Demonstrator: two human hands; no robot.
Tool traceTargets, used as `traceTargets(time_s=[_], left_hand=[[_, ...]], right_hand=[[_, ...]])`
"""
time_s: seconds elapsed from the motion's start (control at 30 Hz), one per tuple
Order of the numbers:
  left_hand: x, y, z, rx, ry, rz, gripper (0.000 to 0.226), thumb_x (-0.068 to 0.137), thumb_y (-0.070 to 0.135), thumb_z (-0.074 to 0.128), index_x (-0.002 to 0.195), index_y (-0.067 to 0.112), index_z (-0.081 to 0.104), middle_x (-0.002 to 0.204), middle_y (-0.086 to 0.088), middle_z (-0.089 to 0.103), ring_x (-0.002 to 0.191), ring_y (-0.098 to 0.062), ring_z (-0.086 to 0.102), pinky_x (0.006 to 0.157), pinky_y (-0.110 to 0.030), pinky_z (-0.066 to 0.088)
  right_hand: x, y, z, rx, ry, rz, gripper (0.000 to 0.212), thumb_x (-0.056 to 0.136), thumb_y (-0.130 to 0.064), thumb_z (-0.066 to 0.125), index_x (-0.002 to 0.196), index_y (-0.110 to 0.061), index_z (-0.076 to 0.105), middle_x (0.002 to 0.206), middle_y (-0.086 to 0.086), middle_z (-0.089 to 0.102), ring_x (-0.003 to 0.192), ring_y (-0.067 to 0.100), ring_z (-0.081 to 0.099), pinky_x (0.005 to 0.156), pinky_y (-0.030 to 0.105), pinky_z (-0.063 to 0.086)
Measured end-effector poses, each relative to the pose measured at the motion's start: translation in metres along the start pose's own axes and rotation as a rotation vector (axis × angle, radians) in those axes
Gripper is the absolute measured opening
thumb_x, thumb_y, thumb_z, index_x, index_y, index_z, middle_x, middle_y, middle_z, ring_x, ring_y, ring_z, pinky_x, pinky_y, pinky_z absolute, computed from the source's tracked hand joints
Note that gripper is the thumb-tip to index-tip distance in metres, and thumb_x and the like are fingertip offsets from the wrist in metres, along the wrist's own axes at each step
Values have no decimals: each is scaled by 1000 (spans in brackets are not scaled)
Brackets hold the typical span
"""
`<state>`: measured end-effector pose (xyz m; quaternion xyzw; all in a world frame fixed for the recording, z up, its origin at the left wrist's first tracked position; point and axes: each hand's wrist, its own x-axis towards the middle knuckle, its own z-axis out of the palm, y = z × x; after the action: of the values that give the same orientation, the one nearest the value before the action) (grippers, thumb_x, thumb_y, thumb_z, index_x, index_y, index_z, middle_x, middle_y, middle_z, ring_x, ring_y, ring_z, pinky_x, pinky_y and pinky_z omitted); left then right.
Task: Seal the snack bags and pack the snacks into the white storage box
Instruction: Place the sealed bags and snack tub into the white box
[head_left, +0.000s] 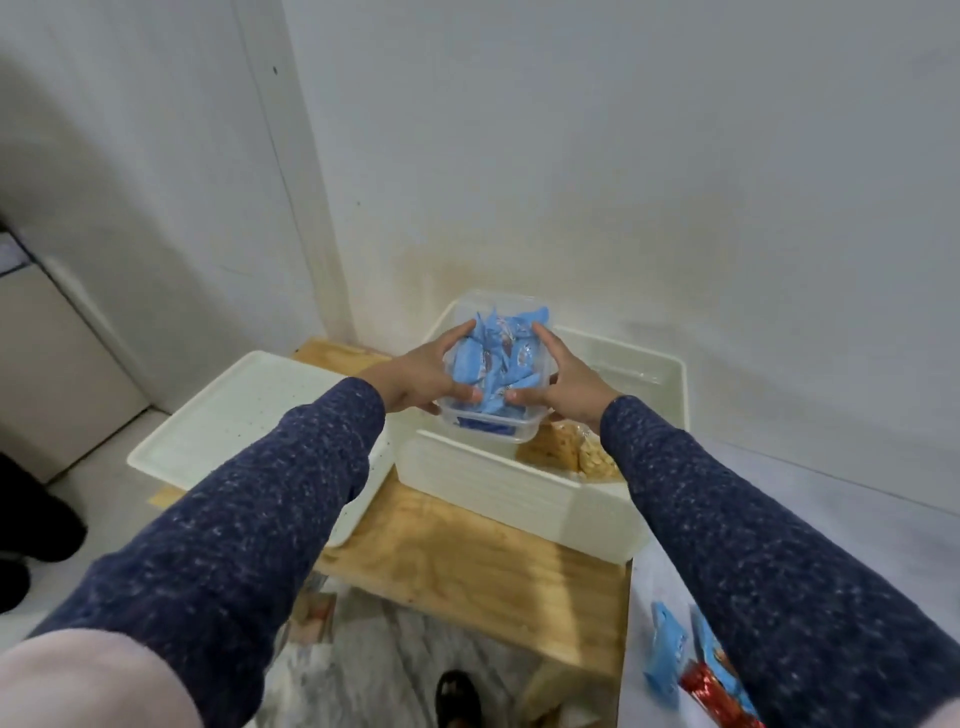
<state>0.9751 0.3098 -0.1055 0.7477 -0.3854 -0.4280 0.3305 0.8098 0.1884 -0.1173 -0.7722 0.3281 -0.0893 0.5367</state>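
Snack packets (491, 364), blue wrappers, fill a clear plastic tub (485, 423) held just above the white storage box (511, 493). Tub sits at the middle of the frame, over the box's near-left corner. Left hand (421, 376) clasps the tub's 9 o'clock side, fingers (457, 332) curled over the rim and thumb pressed on the near edge. Right hand (569, 379) clasps the 3 o'clock side the same way, fingers bent over the rim, thumb on the near edge. Both sleeves dark blue, speckled.

Inside the box, at 4 o'clock from the tub, a clear bag of tan snacks (571, 452) lies against the front wall. Box rests on a wooden tabletop (467, 561). White lid (249, 415) lies flat at 9 o'clock from the box, beside it; whether they touch, cannot tell, an arm covers the gap.

At 5 o'clock, low in the frame, loose blue packets (665, 652) and a red wrapper (714, 691) lie on a pale surface, well apart from the box. A dark shoe (457, 699) shows at 6 o'clock on the floor.
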Motion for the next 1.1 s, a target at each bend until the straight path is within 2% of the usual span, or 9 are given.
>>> traceTargets(time_s=[0.13,0.3,0.43,0.5,0.63,0.77,0.9,1.0,1.1], left_hand=[[51,-15,-7,30,-33,-81,99,79,16,75,146,49,11,133,4,47,115,-26,55,95,-50,50],[98,-39,-5,72,-67,-158,102,77,16,73,146,48,6,141,0,43,116,-28,54,95,-52,50],[119,-55,5,-10,-72,-194,106,75,7,73,150,36,4,147,-6,33,121,-31,50,93,-53,51],[128,-61,6,-30,-81,-192,102,79,1,70,151,33,5,149,-5,27,124,-30,48,94,-50,51],[139,-70,7,74,-60,-164,100,78,-1,70,151,25,8,152,-9,23,130,-29,41,102,-43,45],[137,-68,8,165,-23,-148,93,78,10,74,150,25,16,150,-9,33,129,-27,43,99,-31,44],[129,-60,6,386,57,-114,73,85,27,66,146,20,28,142,-12,46,122,-30,50,89,-29,40],[113,-52,8,510,89,-37,68,85,29,65,143,15,33,137,-14,50,121,-30,50,96,-34,40],[88,-43,8,570,159,106,72,85,28,65,145,12,30,144,-12,41,131,-26,39,109,-34,31]], right_hand=[[48,27,5,35,-32,43,105,73,-16,80,151,-30,12,149,3,37,124,23,50,104,39,45],[88,58,21,78,-48,114,98,78,-7,74,152,-21,10,141,3,43,108,12,52,81,18,50],[105,74,29,-2,-43,146,98,78,-14,76,152,-19,12,150,6,34,125,18,45,104,33,43],[109,79,32,-15,-46,153,98,77,-19,76,151,-22,12,151,6,34,132,23,43,108,41,41],[115,93,40,-15,-32,191,98,75,-29,77,150,-29,14,145,4,44,129,24,47,104,43,44],[112,86,40,-58,-66,259,83,85,-19,68,150,-25,16,128,-6,49,113,14,53,89,23,46],[104,70,36,-272,8,296,72,87,-22,63,148,-24,25,144,9,45,125,26,49,98,32,41],[88,54,37,-412,82,270,66,85,-28,63,144,-22,34,139,13,48,120,28,52,101,35,41],[62,37,40,-493,182,248,62,84,-33,62,141,-24,38,136,13,45,118,28,52,102,38,44]])
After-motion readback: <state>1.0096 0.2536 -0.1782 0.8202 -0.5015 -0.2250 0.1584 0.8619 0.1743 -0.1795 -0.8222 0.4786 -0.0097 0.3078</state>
